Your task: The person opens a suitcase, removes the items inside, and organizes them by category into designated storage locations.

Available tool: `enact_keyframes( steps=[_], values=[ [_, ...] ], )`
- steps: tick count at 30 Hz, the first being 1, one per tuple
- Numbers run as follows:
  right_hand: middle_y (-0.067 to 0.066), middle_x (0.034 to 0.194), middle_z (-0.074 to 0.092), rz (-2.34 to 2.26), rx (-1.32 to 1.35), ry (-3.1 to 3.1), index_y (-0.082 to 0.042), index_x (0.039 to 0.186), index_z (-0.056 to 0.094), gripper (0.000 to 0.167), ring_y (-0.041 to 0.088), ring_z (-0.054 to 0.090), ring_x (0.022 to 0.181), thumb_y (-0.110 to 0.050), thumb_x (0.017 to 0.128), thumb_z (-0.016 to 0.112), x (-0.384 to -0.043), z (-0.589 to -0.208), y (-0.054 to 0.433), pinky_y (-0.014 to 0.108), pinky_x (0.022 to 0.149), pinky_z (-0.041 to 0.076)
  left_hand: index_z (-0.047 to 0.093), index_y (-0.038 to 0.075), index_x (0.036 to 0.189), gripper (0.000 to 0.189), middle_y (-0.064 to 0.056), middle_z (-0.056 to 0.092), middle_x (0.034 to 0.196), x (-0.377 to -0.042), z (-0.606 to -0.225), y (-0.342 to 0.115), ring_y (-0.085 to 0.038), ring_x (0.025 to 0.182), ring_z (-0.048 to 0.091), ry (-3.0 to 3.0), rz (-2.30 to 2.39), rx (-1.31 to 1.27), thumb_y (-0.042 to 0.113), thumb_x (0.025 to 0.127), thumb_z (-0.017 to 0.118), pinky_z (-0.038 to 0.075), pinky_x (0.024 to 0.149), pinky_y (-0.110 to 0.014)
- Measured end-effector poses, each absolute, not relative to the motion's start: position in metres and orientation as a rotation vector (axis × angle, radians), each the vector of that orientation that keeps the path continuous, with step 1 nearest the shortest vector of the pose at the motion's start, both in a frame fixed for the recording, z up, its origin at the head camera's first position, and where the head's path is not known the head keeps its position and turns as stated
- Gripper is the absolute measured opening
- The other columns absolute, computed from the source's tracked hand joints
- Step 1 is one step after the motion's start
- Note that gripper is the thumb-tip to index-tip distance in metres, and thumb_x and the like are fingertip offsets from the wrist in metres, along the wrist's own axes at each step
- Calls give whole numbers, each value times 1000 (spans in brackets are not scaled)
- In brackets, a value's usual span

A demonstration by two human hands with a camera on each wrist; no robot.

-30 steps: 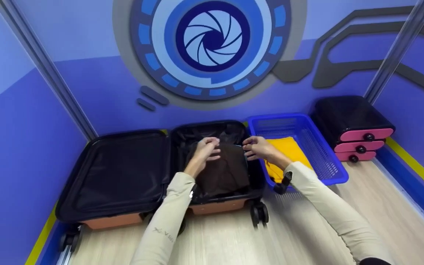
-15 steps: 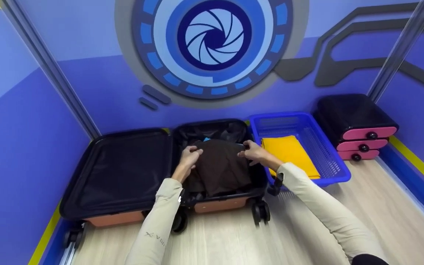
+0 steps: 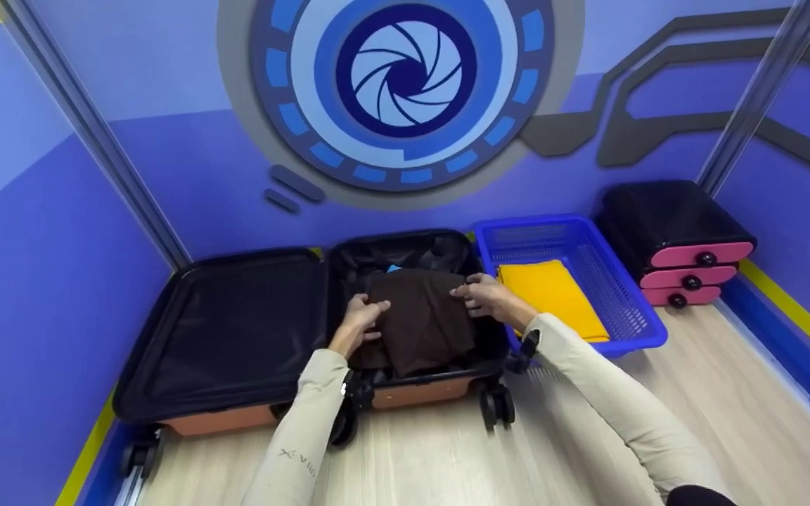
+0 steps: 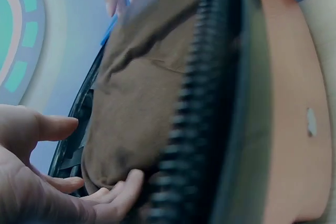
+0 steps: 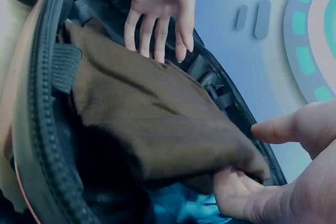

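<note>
A folded brown garment (image 3: pixel 422 320) lies in the right half of an open suitcase (image 3: pixel 440 390); its exact kind cannot be told. At its left edge is my left hand (image 3: pixel 358 325), fingers extended against the cloth and thumb apart from it, as the left wrist view shows. Along the opposite edge, my right hand (image 3: pixel 495 301) has its fingertips tucked under the fabric, with the thumb raised clear in the right wrist view. Something bright blue (image 5: pixel 184 203) peeks out from beneath the garment. The fingertips of both hands are partly hidden by the cloth.
The suitcase's other half, with a black lining (image 3: pixel 243 330), lies flat on the left. To the right stands a blue basket (image 3: pixel 623 295) holding folded yellow cloth (image 3: pixel 556 299). Beyond it is a black drawer unit (image 3: pixel 679 218) with pink fronts. A wall rises close behind.
My left hand has shifted left and down to the garment's left edge. The right hand pinched the cloth's corner half a second ago; now its thumb is off. The brown garment lies flatter and squarer.
</note>
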State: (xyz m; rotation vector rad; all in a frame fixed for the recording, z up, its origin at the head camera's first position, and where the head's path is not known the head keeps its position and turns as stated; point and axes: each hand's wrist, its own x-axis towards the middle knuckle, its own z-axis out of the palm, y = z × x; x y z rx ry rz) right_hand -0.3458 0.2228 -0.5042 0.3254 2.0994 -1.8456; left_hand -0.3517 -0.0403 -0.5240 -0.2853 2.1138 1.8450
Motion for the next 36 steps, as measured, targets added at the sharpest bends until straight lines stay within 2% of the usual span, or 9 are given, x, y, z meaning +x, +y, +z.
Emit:
enact_keyframes(
  steps=[5, 9, 12, 15, 19, 22, 28, 32, 36],
  values=[
    [-3, 79, 45, -1884, 307, 2048, 9, 153, 27, 76, 8, 39, 61, -9, 95, 73, -346, -509, 216, 22, 60, 45, 35, -5, 152, 66, -25, 57, 133, -349, -527, -40, -32, 97, 67, 2137, 1856, -317, 14, 98, 69, 63, 75, -31],
    [-5, 70, 44, -1841, 242, 2125, 7, 154, 33, 75, 8, 38, 57, -10, 94, 74, -345, -510, 211, 21, 57, 45, 52, -2, 118, 34, -11, 63, 95, -346, -528, -40, -17, 64, 65, 2232, 1760, -263, 9, 94, 73, 56, 57, -22],
    [-6, 63, 44, -1768, 159, 2265, 3, 159, 34, 75, 7, 37, 51, -7, 95, 72, -344, -508, 207, 21, 52, 42, 55, 6, 93, 24, -1, 56, 72, -345, -528, -38, -11, 54, 60, 2432, 1568, -154, 11, 90, 78, 52, 56, -21],
    [-2, 66, 53, -1644, 61, 2473, 1, 158, 39, 73, 9, 43, 53, -6, 94, 74, -342, -506, 202, 24, 54, 41, 57, 9, 86, 26, 1, 56, 65, -344, -527, -37, -18, 59, 65, 2643, 1360, -83, 16, 87, 81, 52, 62, -25],
    [21, 106, 71, -1458, -40, 2805, 4, 150, 51, 68, 26, 65, 92, -7, 88, 78, -338, -507, 196, 38, 86, 56, 65, 0, 94, 27, -10, 69, 84, -343, -528, -36, -33, 91, 71, 2774, 1294, -29, 16, 83, 83, 56, 85, -38],
    [27, 129, 61, -1330, -127, 3028, -1, 143, 62, 60, 37, 53, 118, -11, 87, 80, -343, -521, 199, 49, 104, 46, 70, -3, 103, 31, -18, 73, 104, -343, -531, -37, -39, 107, 67, 2805, 1327, 10, 15, 82, 83, 54, 96, -44],
    [23, 113, 60, -1294, -250, 3104, -1, 133, 69, 49, 41, 55, 108, -10, 87, 81, -345, -525, 198, 49, 94, 47, 60, -6, 127, 48, -30, 61, 134, -346, -537, -38, -41, 105, 70, 2637, 1455, -109, 14, 88, 80, 63, 80, -38],
    [31, 131, 63, -1430, -144, 2847, 7, 142, 58, 59, 38, 67, 110, -10, 89, 79, -342, -515, 198, 43, 90, 57, 48, -11, 141, 61, -36, 52, 143, -347, -537, -37, -45, 111, 69, 2487, 1589, -186, 11, 92, 77, 65, 77, -41],
    [22, 120, 67, -1523, 19, 2577, 0, 154, 46, 69, 17, 54, 71, -12, 94, 76, -345, -513, 203, 28, 62, 44, 47, -15, 138, 60, -33, 57, 132, -347, -535, -35, -43, 107, 71, 2328, 1748, -249, 9, 92, 76, 65, 77, -43]
  ],
)
